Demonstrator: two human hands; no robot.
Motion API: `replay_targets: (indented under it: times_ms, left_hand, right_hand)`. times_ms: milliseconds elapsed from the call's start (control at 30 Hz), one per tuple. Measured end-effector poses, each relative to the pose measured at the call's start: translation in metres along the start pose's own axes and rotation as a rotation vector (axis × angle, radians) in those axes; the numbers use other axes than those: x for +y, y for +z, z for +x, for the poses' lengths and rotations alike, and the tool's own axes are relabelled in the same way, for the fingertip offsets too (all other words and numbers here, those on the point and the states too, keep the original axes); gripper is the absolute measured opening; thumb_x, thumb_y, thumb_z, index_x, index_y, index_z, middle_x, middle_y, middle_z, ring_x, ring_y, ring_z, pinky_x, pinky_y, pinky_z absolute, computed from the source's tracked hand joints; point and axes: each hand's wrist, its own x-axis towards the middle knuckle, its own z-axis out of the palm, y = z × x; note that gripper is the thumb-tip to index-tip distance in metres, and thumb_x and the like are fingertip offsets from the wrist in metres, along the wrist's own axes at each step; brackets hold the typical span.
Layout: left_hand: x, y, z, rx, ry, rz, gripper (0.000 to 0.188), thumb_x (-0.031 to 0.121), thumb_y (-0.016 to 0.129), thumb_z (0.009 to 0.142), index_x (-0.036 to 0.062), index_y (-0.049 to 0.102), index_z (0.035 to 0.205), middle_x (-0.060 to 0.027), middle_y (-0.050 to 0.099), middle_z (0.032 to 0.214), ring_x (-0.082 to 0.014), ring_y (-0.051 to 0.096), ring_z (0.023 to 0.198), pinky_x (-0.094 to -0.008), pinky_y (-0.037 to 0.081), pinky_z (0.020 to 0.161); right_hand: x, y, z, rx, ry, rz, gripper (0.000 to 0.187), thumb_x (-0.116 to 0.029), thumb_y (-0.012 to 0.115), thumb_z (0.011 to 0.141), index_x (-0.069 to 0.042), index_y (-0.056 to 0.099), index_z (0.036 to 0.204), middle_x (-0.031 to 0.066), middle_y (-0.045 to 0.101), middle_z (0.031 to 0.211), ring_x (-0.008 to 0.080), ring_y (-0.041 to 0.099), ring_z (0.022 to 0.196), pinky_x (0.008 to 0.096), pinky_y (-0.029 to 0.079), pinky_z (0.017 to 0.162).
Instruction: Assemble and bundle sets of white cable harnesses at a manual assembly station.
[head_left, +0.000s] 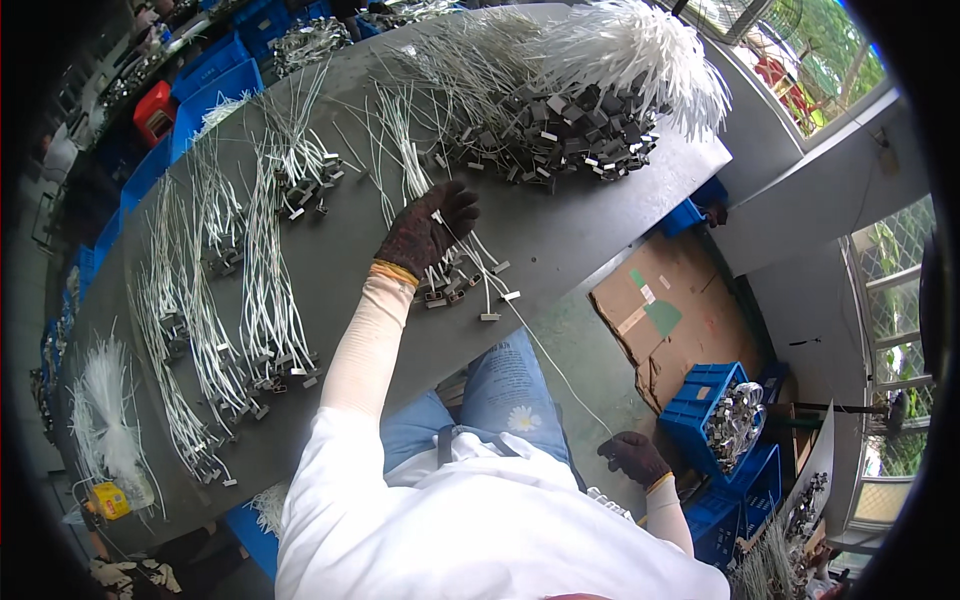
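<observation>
My left hand (425, 232), in a dark glove with a white sleeve, lies palm down with fingers spread on a small bundle of white wires with metal end clips (455, 282) near the front edge of the grey table (560, 235). My right hand (635, 457), also gloved, hangs low beside my right hip, off the table. It is closed around the end of one long white wire (555, 365) that runs from the bundle down over the table edge.
A big heap of metal clips and white wires (585, 125) fills the table's far right. Rows of wire bundles (265, 270) lie to the left. Blue crates (715, 410) with metal parts and flat cardboard (665, 305) are on the floor at right.
</observation>
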Motion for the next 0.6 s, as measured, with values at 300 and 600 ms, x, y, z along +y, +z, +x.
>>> replay_targets:
  times_ms: [300,600]
  left_hand:
    - [-0.045,0.029,-0.04,-0.098,-0.108,0.156,0.038,0.028,0.05,0.102,0.0039,0.055,0.13,-0.0131,0.066,0.114,-0.0229,0.065,0.107,-0.0356,0.055,0.092]
    - [-0.081,0.049,-0.106,-0.084,-0.138,0.747,0.035,0.025,0.047,0.104,0.0031,0.057,0.13,-0.0104,0.067,0.114,-0.0164,0.063,0.107,-0.0264,0.049,0.095]
  right_hand:
    - [-0.038,0.041,0.051,-0.229,-0.269,0.252,0.031,-0.021,0.067,0.088,-0.004,0.066,0.115,0.0035,0.068,0.096,0.0114,0.063,0.084,0.0237,0.048,0.065]
    - [-0.192,0.129,0.081,-0.254,-0.837,0.619,0.039,-0.002,0.06,0.09,0.001,0.054,0.128,0.0101,0.062,0.117,0.0182,0.06,0.1,0.0335,0.052,0.087]
